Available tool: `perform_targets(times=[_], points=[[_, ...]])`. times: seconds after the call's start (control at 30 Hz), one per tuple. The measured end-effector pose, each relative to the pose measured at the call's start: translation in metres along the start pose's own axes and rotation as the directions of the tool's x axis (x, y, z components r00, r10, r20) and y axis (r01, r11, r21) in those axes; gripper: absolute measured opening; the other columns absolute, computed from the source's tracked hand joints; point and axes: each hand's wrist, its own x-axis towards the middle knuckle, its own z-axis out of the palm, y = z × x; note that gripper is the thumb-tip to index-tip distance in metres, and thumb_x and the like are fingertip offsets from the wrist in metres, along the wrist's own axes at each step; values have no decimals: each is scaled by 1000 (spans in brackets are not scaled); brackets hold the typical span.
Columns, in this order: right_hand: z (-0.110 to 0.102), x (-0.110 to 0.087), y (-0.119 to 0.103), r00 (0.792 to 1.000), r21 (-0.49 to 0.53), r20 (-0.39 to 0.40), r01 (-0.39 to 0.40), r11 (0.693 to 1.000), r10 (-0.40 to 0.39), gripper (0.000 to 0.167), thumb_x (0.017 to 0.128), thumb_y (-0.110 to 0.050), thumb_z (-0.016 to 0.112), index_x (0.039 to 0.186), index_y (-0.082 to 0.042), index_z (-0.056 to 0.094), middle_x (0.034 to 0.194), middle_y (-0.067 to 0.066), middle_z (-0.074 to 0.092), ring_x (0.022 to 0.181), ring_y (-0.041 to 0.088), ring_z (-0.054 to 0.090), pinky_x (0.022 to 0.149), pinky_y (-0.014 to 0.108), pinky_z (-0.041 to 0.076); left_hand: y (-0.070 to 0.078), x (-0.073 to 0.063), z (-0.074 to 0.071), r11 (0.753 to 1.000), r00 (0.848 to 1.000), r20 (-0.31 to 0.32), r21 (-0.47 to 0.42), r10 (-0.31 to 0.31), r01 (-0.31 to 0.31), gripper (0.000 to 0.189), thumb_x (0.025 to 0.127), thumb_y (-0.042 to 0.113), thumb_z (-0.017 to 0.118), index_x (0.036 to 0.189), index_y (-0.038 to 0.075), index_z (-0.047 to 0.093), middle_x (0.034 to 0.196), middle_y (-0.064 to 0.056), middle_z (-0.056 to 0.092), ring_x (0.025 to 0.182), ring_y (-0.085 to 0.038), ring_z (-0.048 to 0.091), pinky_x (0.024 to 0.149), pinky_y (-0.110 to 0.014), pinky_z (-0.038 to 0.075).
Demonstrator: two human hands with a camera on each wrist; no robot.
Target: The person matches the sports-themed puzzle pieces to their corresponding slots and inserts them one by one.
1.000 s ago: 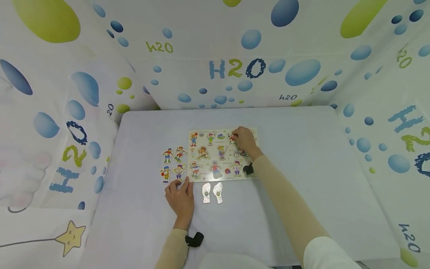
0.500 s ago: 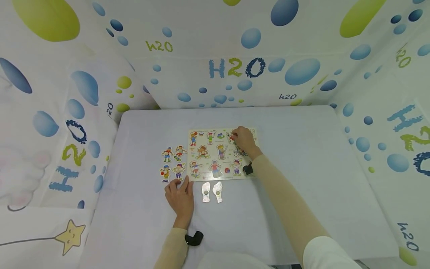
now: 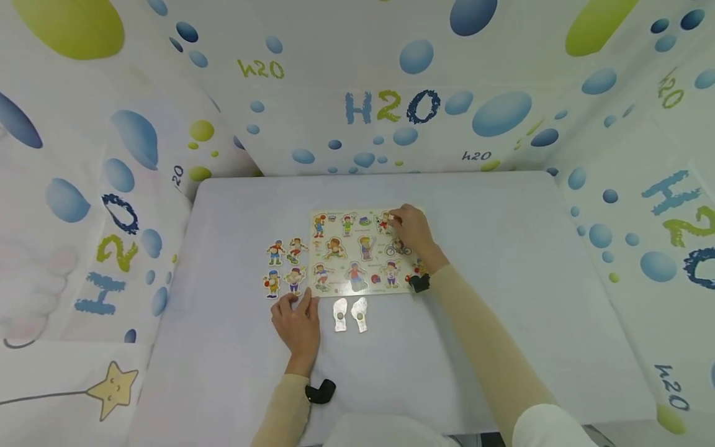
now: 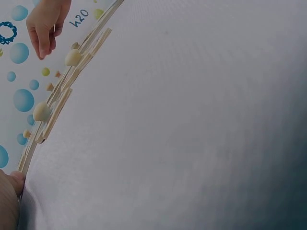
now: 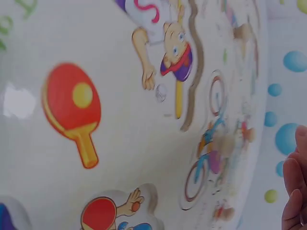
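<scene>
A wooden knob puzzle board (image 3: 335, 267) with pictures of children at sports lies flat on the table. Over its far right part is my right hand (image 3: 413, 230), fingers together and pointing down, with nothing visible in them. Just left of those fingertips sits a football player piece (image 3: 383, 222). In the left wrist view the right hand (image 4: 47, 24) is apart from the board. My left hand (image 3: 298, 332) rests at the near left corner, its fingertips touching the board's edge. A bicycle rider piece (image 5: 211, 143) shows in the right wrist view.
Several loose figure pieces (image 3: 272, 282) lie left of the board. Two shiny pieces with knobs, one a rounded piece (image 3: 340, 315) and one a slanted piece (image 3: 360, 314), lie in front of it. Patterned cloth (image 3: 391, 143) hangs around the white table (image 3: 519, 279).
My right hand has drawn slightly right and up from the football player piece, which is now more exposed. My left hand stays at the board's corner. The head view has tilted slightly.
</scene>
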Motion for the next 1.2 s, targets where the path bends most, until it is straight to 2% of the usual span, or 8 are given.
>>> perform_targets(times=[0.2,0.33,0.57,0.73,0.93,1.2], points=[[-8,-21,-16,994,31,-65,92,995,-90,29,87,-11,71,113,4,70,93,16,66,79,26,63,71,39,52,0,0,1,1000,1000,-5,1,0,0,31,86,20,75,113,4,73,106,-19,58,99,-36,45,85,-49,33],[-12,-39,-30,986,45,-84,149,988,-144,31,85,-11,74,112,4,70,95,15,67,79,25,65,69,36,54,-1,1,1,1000,1000,9,2,-7,7,32,87,21,74,114,5,72,106,-19,57,99,-36,44,86,-49,33],[-3,-71,-45,976,55,-105,195,979,-188,30,84,-12,76,109,3,71,93,12,67,78,22,64,67,31,53,-1,2,1,1000,1000,14,11,-7,6,32,87,20,74,114,5,72,106,-19,58,100,-36,44,85,-49,33],[10,-91,-53,977,55,-78,204,977,-199,29,81,-13,78,106,1,73,88,10,66,75,19,62,64,31,50,-1,1,1,1000,1000,11,9,-3,3,32,86,19,74,114,5,72,106,-19,57,100,-35,44,86,-49,32],[22,-111,-68,971,51,1,239,970,-239,29,80,-13,79,106,-1,74,87,7,67,76,18,60,68,30,50,-2,1,1,1000,1000,17,9,-10,9,32,87,20,74,115,5,72,106,-18,57,101,-35,43,86,-49,33],[30,-130,-78,951,3,114,289,957,-287,29,79,-19,80,103,-4,75,87,4,68,76,17,62,71,30,51,-5,1,4,1000,1000,22,20,-2,1,32,88,22,73,116,7,72,107,-18,56,101,-36,44,87,-50,33]])
